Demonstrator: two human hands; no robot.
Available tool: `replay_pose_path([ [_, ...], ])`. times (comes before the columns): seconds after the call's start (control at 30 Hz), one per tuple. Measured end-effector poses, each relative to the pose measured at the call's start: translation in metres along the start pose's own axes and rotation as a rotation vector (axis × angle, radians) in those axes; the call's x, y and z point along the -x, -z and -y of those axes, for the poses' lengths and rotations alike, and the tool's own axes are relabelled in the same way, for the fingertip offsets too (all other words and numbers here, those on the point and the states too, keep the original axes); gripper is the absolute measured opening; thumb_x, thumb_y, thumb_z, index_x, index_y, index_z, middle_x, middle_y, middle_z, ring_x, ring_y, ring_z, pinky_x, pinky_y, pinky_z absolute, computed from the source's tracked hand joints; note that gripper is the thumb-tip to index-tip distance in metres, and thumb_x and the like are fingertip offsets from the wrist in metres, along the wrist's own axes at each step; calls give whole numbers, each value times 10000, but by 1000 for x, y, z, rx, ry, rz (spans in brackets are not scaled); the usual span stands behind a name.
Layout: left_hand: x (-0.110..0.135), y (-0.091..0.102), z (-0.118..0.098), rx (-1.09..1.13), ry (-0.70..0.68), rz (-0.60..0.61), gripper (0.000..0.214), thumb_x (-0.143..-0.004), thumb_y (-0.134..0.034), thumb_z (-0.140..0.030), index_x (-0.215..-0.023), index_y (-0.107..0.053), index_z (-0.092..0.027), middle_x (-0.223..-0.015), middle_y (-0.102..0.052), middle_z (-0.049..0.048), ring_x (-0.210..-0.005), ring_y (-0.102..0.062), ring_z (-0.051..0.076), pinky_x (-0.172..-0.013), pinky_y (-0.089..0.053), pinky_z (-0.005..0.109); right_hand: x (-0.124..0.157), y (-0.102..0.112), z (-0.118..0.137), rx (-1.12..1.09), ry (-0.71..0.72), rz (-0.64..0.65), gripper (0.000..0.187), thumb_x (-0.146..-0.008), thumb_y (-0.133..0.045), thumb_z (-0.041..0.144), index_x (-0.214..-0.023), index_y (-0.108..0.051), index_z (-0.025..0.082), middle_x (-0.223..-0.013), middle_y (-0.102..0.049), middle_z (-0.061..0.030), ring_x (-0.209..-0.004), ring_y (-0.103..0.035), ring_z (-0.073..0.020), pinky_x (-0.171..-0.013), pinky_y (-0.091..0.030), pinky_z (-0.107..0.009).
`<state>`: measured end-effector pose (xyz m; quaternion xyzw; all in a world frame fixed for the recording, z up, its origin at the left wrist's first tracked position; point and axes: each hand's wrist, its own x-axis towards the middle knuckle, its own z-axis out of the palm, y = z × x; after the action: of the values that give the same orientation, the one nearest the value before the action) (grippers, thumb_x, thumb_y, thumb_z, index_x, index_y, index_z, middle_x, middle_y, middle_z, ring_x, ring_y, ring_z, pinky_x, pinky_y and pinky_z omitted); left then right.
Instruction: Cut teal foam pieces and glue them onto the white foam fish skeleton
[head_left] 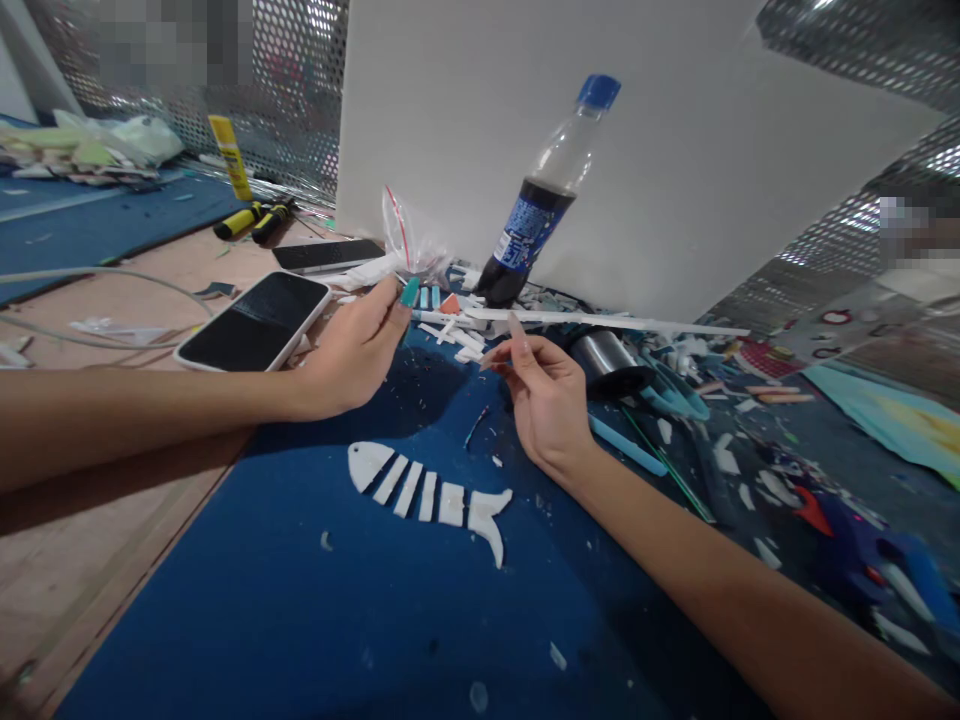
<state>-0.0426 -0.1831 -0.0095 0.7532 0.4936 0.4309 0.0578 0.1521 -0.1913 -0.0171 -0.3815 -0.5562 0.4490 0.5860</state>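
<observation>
My left hand is curled over the blue cutting mat, its fingers pinching a small teal piece. To its right, my right hand pinches a tiny pale sliver near the fingertips, too small to name. Between and beyond the hands lie white foam scraps and a long white strip. Just below the hands, white cut pieces laid in a row form a fish shape on the mat.
A cola bottle stands before a white board. Two phones lie at the left, with a plastic bag, a metal tape roll, teal tools, yellow-handled cutters and scraps at the right.
</observation>
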Motion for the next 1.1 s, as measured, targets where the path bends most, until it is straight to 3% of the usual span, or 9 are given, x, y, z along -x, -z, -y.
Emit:
replay_pose_path([
  [0.13,-1,1,-3,-162,78,124,249,-914,-325,-287,-680,-356,-206,-557,-425,-25,-498,-395,115,-489,-274,260,-2,0,0,-7,-57,5,180,-755,-627,343,-641,-616,204,-642,-585,5,-607,-546,-112,-681,-495,-298],
  [0.2,-2,1,-2,-264,46,215,232,-896,-353,-301,-697,-405,-195,-587,-480,-7,-526,-444,133,-498,-281,263,-4,0,-1,-28,-96,-30,191,-745,-634,345,-624,-603,200,-629,-576,6,-581,-532,-105,-641,-491,-284],
  [0.4,-4,2,2,-558,-196,342,226,-869,-388,-284,-739,-521,-155,-666,-579,50,-630,-545,186,-538,-327,278,-7,1,-2,-52,-128,3,217,-761,-616,342,-607,-588,192,-584,-549,12,-521,-491,-86,-561,-467,-246],
  [0.53,0,5,-6,-458,-409,339,257,-889,-381,-286,-740,-539,-149,-714,-601,52,-685,-550,171,-588,-366,273,-6,1,-2,-81,-152,12,234,-761,-617,354,-605,-564,187,-562,-525,20,-488,-467,-75,-528,-452,-230],
  [0.67,2,4,-10,-411,-698,494,260,-887,-419,-303,-737,-574,-158,-701,-619,42,-690,-537,167,-589,-362,269,-5,1,-3,-56,-148,23,271,-742,-627,406,-608,-545,186,-560,-521,23,-468,-455,-70,-503,-445,-228],
  [0.73,2,3,-9,-436,-772,558,261,-887,-426,-307,-750,-591,-157,-701,-630,44,-696,-534,170,-589,-360,270,-5,1,-3,-42,-139,32,278,-740,-627,413,-608,-539,185,-555,-521,24,-461,-454,-67,-494,-438,-224],
  [1.1,2,1,-8,-404,-670,596,194,-858,-412,-175,-729,-553,-146,-686,-596,49,-685,-523,176,-584,-370,282,-4,1,-4,-9,-81,63,257,-784,-598,361,-602,-566,182,-561,-549,19,-470,-477,-69,-504,-433,-229],
])
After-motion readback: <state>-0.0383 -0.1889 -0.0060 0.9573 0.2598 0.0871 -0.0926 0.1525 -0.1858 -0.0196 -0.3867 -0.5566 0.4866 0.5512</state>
